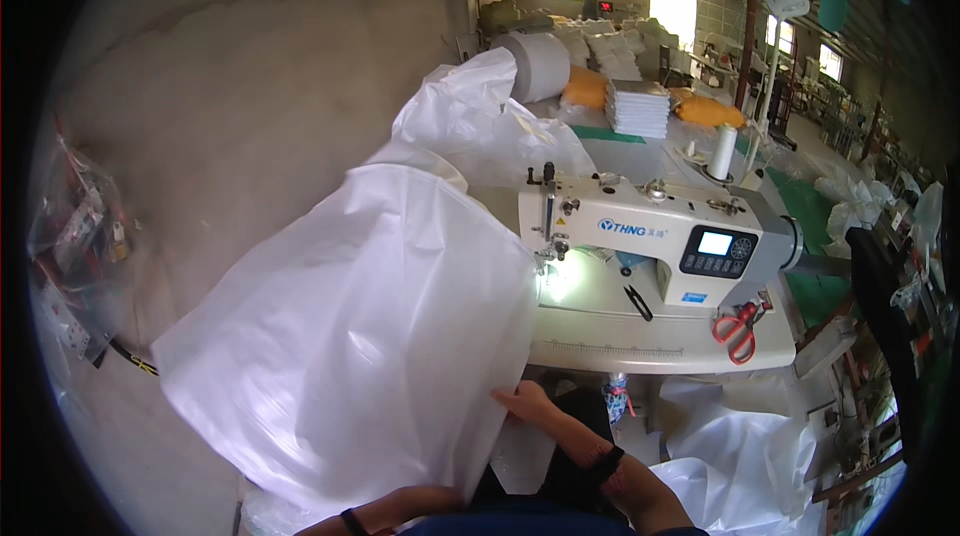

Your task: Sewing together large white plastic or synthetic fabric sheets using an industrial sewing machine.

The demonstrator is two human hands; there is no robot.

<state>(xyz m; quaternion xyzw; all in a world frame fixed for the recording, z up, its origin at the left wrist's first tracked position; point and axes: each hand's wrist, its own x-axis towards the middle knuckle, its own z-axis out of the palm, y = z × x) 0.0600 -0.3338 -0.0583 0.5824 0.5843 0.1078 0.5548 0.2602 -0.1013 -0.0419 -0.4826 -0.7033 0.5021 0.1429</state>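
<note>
A large, glossy white sheet (350, 336), like plastic film or coated fabric, drapes from the sewing machine's left side down toward my lap. Its right edge runs up beside the lit needle area of the white sewing machine (640, 226). My right hand (524, 402) pinches that edge low down, just in front of the machine bed. My left hand (435, 501) is at the sheet's bottom edge near my body; its fingers are hidden by the sheet. Black thread snips (638, 303) and red-handled scissors (736, 332) lie on the machine bed.
A white thread cone (722, 154) stands behind the machine. Farther back are a large white roll (540, 66), stacked white sheets (638, 110) and orange bundles (585, 88). More white material (735, 456) hangs below right. A plastic bag (80, 226) is at far left.
</note>
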